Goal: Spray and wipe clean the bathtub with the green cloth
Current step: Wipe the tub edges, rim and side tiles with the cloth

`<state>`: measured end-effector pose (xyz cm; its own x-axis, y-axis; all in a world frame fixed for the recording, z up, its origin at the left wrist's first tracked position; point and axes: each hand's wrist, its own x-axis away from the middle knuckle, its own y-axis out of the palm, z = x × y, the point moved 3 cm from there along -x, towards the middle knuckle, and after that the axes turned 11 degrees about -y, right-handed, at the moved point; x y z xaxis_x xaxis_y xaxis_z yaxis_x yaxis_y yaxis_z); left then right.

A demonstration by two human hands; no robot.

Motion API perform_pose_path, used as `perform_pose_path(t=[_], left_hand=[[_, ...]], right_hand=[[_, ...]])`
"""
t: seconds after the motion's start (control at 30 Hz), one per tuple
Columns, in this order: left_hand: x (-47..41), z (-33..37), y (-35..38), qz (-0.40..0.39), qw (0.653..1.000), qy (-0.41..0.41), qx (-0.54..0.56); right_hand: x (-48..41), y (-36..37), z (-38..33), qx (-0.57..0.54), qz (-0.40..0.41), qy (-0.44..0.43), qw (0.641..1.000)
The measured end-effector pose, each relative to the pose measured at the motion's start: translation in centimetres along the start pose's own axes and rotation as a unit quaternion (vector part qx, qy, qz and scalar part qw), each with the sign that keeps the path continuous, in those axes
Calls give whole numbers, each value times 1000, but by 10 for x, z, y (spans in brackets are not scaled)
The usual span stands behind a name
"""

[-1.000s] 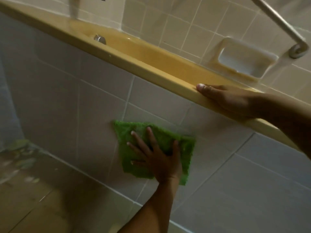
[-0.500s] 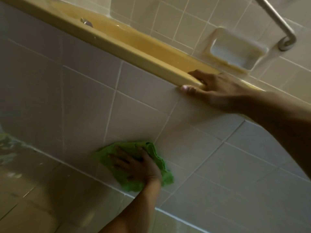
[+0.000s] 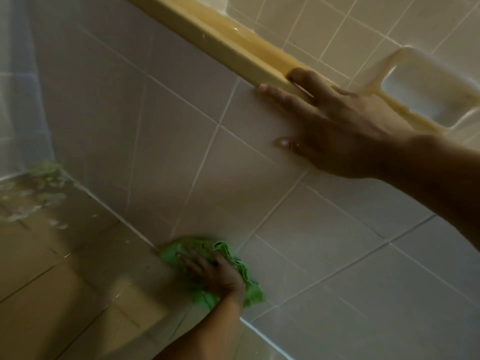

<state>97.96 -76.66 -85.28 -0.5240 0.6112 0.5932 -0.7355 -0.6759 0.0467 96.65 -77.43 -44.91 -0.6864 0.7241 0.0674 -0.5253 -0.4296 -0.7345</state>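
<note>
Pressing flat fingers on the cloth [image 3: 253, 292] low against the tiles [image 3: 324, 242], left hand [image 3: 215, 274] — right hand [image 3: 337, 126] splayed wide on the rim [image 3: 207, 32].

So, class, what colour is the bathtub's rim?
Mustard yellow. The rim shows best in the head view, above the pale tiled side.
</note>
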Motion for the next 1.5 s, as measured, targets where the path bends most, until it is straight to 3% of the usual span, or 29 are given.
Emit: perform_pose_path(t=[0.13, 0.47, 0.67, 0.9, 1.03, 1.3, 1.5], left_hand=[[10, 26, -5, -15, 1000, 15, 5], [73, 155, -3, 24, 971, 228, -69], [64, 256, -11, 32, 951, 308, -21], [41, 327, -24, 25, 923, 379, -57], [28, 311, -29, 28, 917, 395, -56], [-15, 209, -27, 41, 962, 265, -52], [-72, 102, -24, 17, 989, 148, -16]], right_hand=[[-14, -4, 3, -38, -9, 18, 999], [-22, -7, 15, -146, 24, 57, 987], [-15, -12, 10, -180, 15, 65, 981], [-12, -10, 10, -193, 21, 72, 978], [-18, -10, 10, -201, 19, 83, 976], [-66, -17, -1, -174, 22, 56, 983], [-108, -18, -10, -51, 9, -17, 999]])
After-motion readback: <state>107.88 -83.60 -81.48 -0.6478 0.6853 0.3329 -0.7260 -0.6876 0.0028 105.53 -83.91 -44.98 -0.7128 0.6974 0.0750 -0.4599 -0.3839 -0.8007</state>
